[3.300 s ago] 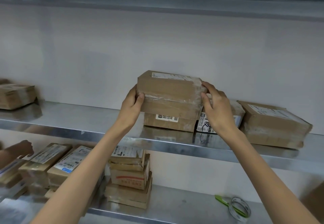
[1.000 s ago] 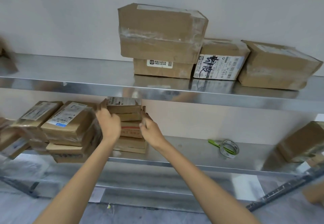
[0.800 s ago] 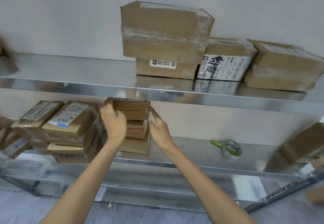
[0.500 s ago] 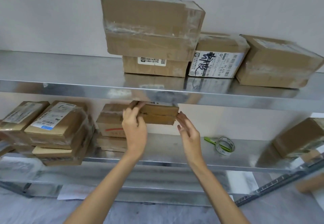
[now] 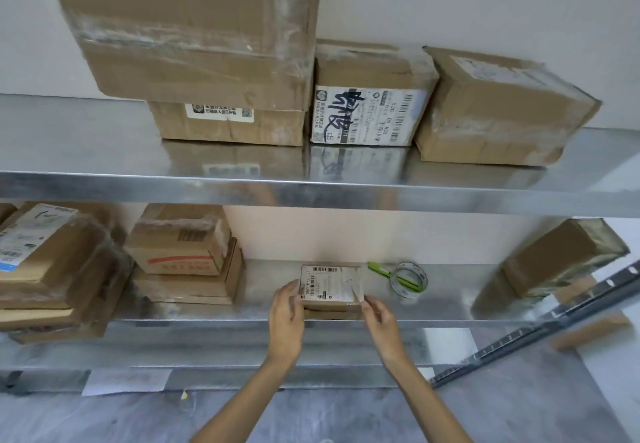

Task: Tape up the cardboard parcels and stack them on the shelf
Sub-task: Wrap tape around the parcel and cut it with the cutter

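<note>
I read "500 E72 071" on the label of the small parcel (image 5: pixel 331 285), and "530 D5 A33" on the far box (image 5: pixel 372 71), on its white label.

Soft, even, fairly bright light. The upper shelf (image 5: pixel 104 151) mirrors the boxes (image 5: pixel 367 116) on it, with mild glare along its front lip. Left-edge parcels (image 5: pixel 52 262) and the right-edge box (image 5: pixel 561 262) smear with blur; wide-angle distortion tilts the frame edges.

The steel upper shelf (image 5: pixel 86 151) across mid-frame carries three side by side: a low box (image 5: pixel 228 127), a scribbled-label box (image 5: pixel 367 116) and a plain box (image 5: pixel 502 110). The lower shelf (image 5: pixel 450 307) holds a wrapped stack (image 5: pixel 52 269) far left, a second stack (image 5: pixel 183 290) beside it, a flat parcel (image 5: pixel 332 285) at centre front, a tape roll (image 5: pixel 408 278) and a tilted box (image 5: pixel 561 259) at right.
</note>
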`<state>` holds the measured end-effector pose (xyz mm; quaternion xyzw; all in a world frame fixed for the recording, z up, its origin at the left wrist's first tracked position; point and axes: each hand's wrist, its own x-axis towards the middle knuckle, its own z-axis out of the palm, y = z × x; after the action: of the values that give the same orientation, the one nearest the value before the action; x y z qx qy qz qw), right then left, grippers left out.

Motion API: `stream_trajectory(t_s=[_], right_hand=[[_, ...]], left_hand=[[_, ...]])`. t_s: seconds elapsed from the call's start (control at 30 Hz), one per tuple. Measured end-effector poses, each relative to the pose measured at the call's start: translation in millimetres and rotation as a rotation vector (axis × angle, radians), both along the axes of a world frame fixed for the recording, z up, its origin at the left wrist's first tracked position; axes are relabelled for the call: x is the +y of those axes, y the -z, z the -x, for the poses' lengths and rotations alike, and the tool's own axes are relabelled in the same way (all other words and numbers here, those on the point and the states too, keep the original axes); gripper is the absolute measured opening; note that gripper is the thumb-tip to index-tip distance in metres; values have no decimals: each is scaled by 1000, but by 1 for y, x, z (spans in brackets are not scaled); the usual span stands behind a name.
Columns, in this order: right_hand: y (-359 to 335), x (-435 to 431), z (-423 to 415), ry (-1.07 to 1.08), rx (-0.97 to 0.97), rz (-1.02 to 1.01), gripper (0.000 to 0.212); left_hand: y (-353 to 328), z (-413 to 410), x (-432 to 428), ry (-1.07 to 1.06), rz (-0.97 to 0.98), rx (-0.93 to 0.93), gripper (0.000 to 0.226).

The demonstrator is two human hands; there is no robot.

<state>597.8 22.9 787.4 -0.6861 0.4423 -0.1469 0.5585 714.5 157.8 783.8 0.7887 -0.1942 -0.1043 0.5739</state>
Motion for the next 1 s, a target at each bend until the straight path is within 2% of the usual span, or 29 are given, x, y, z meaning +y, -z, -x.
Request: stream_trajectory(t_s=[0.1, 0.13, 0.2, 0.27, 0.37, 0.43, 0.57, 0.87, 1.0], right_hand=[[1, -11, -6, -11, 32, 36, 34], [0, -13, -10, -21, 39, 42, 34], [-5, -15, -19, -33, 32, 53, 31], [-9, -17, -23, -9, -4, 69, 26], [-4, -23, -20, 18, -59, 128, 25], [2, -26, -17, 0, -46, 136, 28], [12, -23, -14, -22, 5, 27, 20], [5, -24, -15, -42, -29, 11, 29], [-1, -29, -19, 6, -72, 56, 23]], left_hand=[[2, -19, -15, -9, -200, 235, 44], [2, -25, -20, 21, -305, 227, 48], [1, -33, -29, 83, -431, 106, 40], [-3, -35, -34, 66, -373, 18, 29], [-9, -35, -30, 22, -233, -8, 29], [-6, -35, -26, 57, -226, 25, 26], [7, -25, -14, 91, -310, 83, 21], [-4, -25, -17, 107, -194, 225, 34], [-6, -31, -20, 125, -152, 222, 24]])
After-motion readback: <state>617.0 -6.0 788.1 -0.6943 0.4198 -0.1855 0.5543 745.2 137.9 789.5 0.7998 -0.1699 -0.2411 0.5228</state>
